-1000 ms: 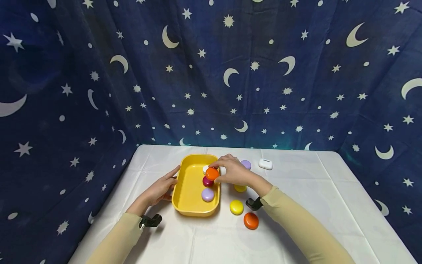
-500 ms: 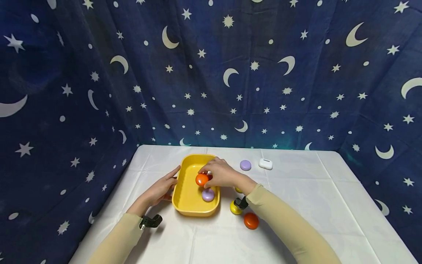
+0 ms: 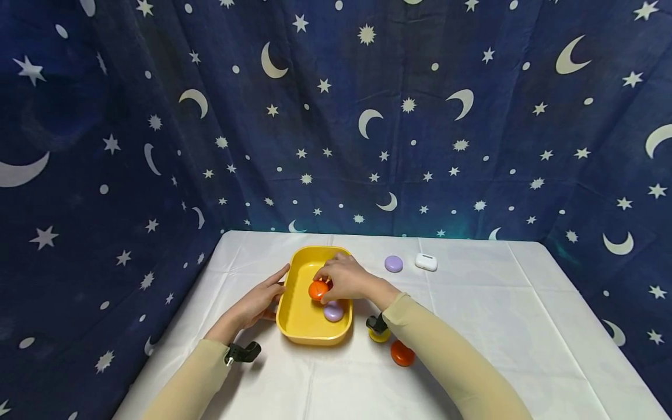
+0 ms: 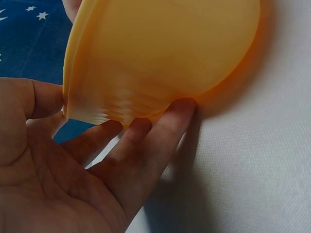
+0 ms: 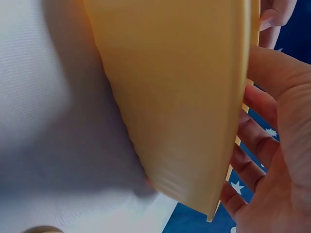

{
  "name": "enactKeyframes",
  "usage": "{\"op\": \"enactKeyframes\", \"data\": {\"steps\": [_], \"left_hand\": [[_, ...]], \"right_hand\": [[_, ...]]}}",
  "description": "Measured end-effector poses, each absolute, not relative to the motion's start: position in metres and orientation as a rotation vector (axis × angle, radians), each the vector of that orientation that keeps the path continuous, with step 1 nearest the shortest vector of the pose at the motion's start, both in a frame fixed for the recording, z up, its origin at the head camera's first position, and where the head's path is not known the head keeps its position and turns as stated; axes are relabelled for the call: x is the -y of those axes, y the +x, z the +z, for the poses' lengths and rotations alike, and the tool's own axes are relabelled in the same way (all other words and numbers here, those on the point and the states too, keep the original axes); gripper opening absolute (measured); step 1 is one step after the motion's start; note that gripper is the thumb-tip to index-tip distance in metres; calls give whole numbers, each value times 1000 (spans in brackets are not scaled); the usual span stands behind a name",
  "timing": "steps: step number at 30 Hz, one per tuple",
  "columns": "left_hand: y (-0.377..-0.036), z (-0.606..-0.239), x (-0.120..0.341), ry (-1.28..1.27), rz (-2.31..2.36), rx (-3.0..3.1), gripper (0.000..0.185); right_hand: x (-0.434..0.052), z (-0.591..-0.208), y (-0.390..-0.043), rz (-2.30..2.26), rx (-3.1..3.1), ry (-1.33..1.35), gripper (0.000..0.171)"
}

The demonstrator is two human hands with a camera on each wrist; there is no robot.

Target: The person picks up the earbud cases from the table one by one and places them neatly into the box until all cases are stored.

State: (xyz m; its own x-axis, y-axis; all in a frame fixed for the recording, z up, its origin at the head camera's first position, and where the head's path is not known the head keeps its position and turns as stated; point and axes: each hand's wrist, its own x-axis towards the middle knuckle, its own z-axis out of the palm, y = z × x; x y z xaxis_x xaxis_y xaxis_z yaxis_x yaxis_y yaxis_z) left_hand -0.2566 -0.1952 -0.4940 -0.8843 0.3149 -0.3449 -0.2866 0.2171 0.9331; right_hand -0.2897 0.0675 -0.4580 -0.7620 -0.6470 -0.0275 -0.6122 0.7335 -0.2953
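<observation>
The right hand [image 3: 347,279] now pinches the orange disc [image 3: 317,290] further inside the yellow tray [image 3: 300,318], unreleased; the left hand [image 3: 254,304] lies spread against the tray's side.

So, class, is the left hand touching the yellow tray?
Touching: the left wrist view shows the left hand with fingertips against the outside of the yellow tray.

White case [image 3: 426,262] on white tablecloth [image 3: 499,303]; starry navy curtain [image 3: 336,128] behind.
</observation>
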Motion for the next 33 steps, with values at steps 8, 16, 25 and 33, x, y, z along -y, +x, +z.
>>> {"op": "enactKeyframes", "data": {"steps": [8, 16, 25, 33], "left_hand": [[-257, -493, 193, 35, 1699, -2042, 65], [-258, -492, 194, 35, 1692, -2050, 65], [-256, -492, 195, 55, 1669, -2071, 65], [-254, -493, 195, 48, 1676, -2068, 65]], "right_hand": [[-72, -456, -289, -441, -2784, -997, 57], [-82, -452, -289, -517, -2793, -952, 58], [-97, -442, -283, -598, -2804, -954, 60], [-124, -427, -275, -704, -2841, -925, 56]]}}
